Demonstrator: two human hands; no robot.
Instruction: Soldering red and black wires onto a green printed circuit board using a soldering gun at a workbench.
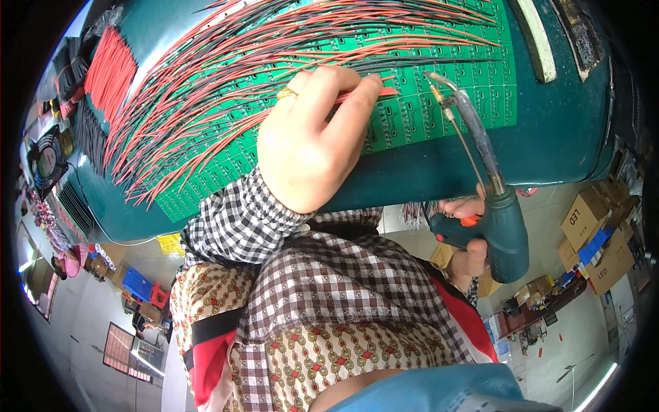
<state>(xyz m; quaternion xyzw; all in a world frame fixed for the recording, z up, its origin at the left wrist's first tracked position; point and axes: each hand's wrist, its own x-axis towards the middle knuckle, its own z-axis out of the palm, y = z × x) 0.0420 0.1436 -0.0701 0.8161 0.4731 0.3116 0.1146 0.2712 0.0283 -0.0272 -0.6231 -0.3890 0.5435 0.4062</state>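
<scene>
My left hand (309, 141), wearing a ring, is closed over the green circuit boards (480, 103). Its fingers pinch a few red wires (388, 91), whose ends stick out past the fingertips. My right hand (473, 257) grips a dark green soldering gun (509, 237) by its handle. The gun's metal tube runs up to a tip that rests over the boards, just right of the wire ends; whether it touches them I cannot tell. Many red and black wires (199, 86) fan out in an arc across the boards, partly behind my left hand.
Bundles of red wires (110, 72) and black wires (90, 134) lie at the left of the dark green table (563, 130). A small fan (48, 159) stands at the far left. A pale strip (535, 41) lies at upper right. Cardboard boxes (587, 213) sit beyond the table.
</scene>
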